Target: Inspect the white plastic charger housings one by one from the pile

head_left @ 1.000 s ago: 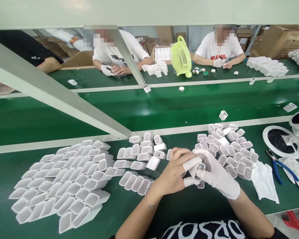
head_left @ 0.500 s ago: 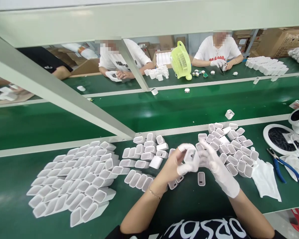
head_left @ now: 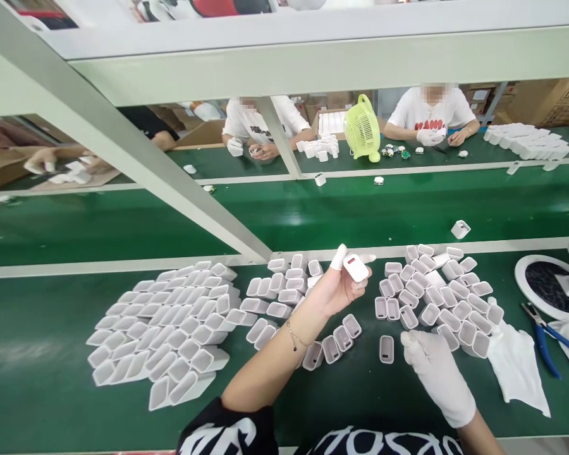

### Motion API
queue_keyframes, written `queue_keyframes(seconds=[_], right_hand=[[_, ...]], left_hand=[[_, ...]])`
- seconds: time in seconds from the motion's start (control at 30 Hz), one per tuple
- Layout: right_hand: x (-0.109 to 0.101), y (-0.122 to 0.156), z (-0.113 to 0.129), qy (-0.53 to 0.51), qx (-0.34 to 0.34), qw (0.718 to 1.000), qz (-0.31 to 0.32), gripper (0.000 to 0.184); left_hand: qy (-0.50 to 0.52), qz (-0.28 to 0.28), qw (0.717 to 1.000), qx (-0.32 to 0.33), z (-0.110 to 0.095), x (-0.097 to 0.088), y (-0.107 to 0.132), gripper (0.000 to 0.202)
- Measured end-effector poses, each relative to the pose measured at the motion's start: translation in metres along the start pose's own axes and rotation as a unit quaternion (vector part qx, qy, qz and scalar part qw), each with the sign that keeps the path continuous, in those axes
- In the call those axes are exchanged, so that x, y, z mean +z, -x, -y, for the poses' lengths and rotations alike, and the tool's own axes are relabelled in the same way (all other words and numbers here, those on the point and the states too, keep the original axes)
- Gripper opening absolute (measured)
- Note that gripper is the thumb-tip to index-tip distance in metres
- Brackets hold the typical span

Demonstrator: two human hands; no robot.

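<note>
My left hand (head_left: 339, 287), with white finger cots on thumb and fingers, is raised over the bench and grips a small white charger housing (head_left: 355, 267) by its sides. My right hand (head_left: 431, 366) wears a white glove and rests lower on the green mat, fingers curled loosely, beside a single white shell (head_left: 386, 349) lying flat. Several more white shells (head_left: 334, 344) lie just under my left forearm.
A big pile of white shells (head_left: 171, 328) fills the left of the mat, a smaller pile (head_left: 279, 294) the middle, another (head_left: 446, 294) the right. A white cloth (head_left: 514, 363), blue pliers (head_left: 545, 338) and a round white stand (head_left: 547, 284) sit far right. Across the green conveyor (head_left: 313, 208) other people work beside a yellow-green fan (head_left: 363, 126).
My hands have parted. The left hand rose forward with the housing; the gloved right hand dropped back to the mat. The camera tilted up a little.
</note>
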State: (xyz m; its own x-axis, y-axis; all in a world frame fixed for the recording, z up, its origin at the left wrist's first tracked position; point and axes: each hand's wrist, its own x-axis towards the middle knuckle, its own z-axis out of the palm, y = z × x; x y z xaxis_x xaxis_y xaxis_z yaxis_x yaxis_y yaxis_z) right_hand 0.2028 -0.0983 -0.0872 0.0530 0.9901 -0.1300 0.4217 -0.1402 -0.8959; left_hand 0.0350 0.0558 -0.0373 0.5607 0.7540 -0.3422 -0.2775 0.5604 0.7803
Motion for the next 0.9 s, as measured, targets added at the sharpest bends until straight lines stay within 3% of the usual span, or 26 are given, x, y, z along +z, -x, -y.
queue_keyframes(seconds=[0.13,0.23,0.4,0.53,0.63,0.7,0.83,0.9], right_hand=[[0.001,-0.004,0.001,0.048,-0.024,0.998,0.028,0.055],[0.004,-0.005,0.002,0.049,-0.051,0.996,0.052,0.055],[0.009,-0.006,0.005,0.021,-0.082,0.995,0.053,0.051],[0.012,-0.004,0.006,-0.021,-0.065,0.998,0.019,0.039],[0.012,-0.006,0.006,-0.028,-0.047,0.998,-0.024,0.035],[0.009,-0.010,0.010,-0.001,-0.037,0.997,-0.063,0.030],[-0.006,-0.022,0.035,0.066,-0.067,0.986,-0.136,0.038],[-0.015,-0.028,0.055,0.072,-0.127,0.978,-0.150,0.047]], left_hand=[[-0.146,-0.028,0.988,0.043,0.000,-0.016,-0.021,0.071],[-0.277,-0.066,0.954,0.091,-0.008,-0.039,-0.055,0.058],[-0.522,-0.116,0.834,0.136,-0.030,-0.075,-0.114,0.041],[-0.654,-0.102,0.739,0.129,-0.037,-0.085,-0.131,0.036],[-0.706,-0.089,0.684,0.159,-0.035,-0.074,-0.124,0.047],[-0.723,-0.071,0.660,0.190,-0.033,-0.059,-0.107,0.054],[-0.724,0.012,0.643,0.250,-0.025,-0.020,-0.040,0.043],[-0.686,0.059,0.640,0.340,-0.016,0.000,0.000,0.036]])
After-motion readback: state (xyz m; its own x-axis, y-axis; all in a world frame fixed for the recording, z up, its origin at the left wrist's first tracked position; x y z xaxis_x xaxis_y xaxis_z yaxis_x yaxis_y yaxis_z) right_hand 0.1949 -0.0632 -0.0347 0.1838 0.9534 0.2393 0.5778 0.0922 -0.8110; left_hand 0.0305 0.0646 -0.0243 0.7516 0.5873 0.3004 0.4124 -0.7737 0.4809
